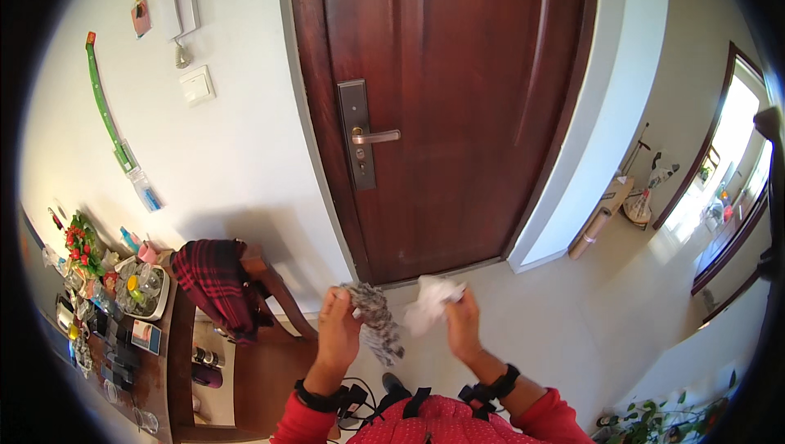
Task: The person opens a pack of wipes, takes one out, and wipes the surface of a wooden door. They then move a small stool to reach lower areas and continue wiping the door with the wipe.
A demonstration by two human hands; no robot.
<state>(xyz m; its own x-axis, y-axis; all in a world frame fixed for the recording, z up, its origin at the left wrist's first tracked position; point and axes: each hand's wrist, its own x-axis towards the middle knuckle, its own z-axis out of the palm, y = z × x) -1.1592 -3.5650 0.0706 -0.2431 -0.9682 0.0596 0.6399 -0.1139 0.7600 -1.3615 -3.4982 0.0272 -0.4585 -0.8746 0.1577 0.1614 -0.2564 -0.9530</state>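
My left hand point(339, 329) pinches the upper end of a fluffy grey-brown cloth or furry piece point(375, 320), which hangs down in front of me. A crumpled white tissue or thin cloth point(430, 305), slightly blurred, is held in my right hand point(462, 324). The two held things are apart, side by side, above the pale floor. Beyond them stands a closed dark red door point(441, 107) with a metal lever handle point(377, 137).
At left, a red and black plaid cloth point(211, 284) hangs over a wooden chair point(270, 281), beside a cluttered wooden table point(160, 376). Cardboard and a brown roll point(592, 234) lean by the right wall. A leafy plant point(668, 416) is at lower right.
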